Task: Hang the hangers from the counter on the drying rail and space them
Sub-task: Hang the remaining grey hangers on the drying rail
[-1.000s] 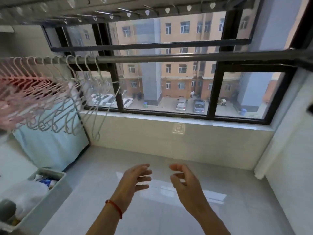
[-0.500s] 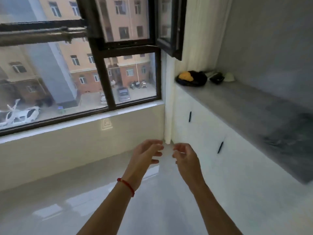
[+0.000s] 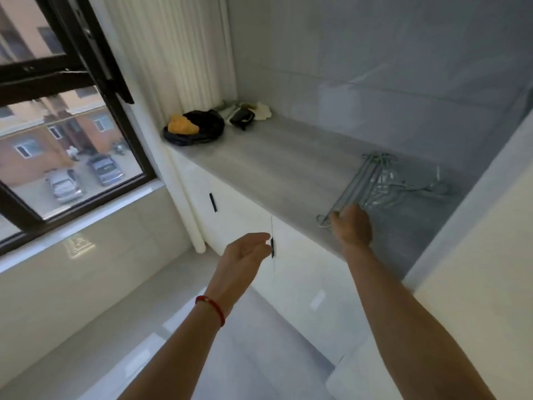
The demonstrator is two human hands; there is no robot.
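On the grey tabletop [image 3: 277, 166], right end: bundle of pale grey hangers [image 3: 375, 180] lying flat, stacked together. Right hand [image 3: 352, 226] rests on the near end of the bundle; fingers hidden behind the hand, so cannot tell whether its grip has closed. Left hand [image 3: 248, 252] held in air before the white cabinet doors [image 3: 300, 272], fingers relaxed, grip open, holding nothing. Red cord bracelet [image 3: 212, 308] on left wrist. Far end of tabletop: black bag [image 3: 202, 131] with orange item [image 3: 181, 125].
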